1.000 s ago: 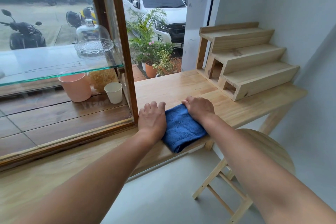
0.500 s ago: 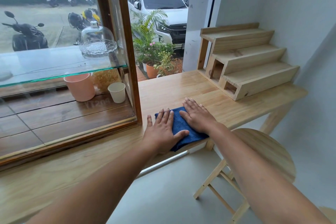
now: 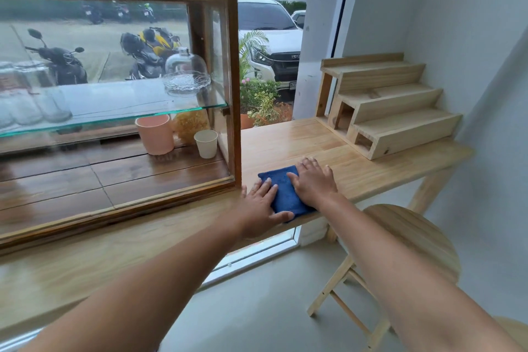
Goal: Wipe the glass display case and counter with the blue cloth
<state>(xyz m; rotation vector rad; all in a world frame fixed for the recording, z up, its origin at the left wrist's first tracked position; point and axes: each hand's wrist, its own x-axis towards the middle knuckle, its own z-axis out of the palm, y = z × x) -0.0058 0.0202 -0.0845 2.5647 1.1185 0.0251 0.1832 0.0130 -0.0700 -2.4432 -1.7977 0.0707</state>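
Moved: left hand (image 3: 261,203) and right hand (image 3: 313,180), bunched earlier, are pressing flat-fingered.
Place: blue cloth (image 3: 283,188) is lying folded under both, at the surface (image 3: 357,168) near edge.
Handling: soft, light; likely sliding under palm pressure.

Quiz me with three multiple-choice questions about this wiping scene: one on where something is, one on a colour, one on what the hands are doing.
1. Where is the cloth? A inside the case B on the counter C atop the case
2. The bigger cup in the case is: A pink B green C black
3. The left hand and right hand are: A fists B flat on the cloth C lifted away

Answers: B, it lies on the counter beside the case; A, it is plainly pink; B, straight fingers press it.
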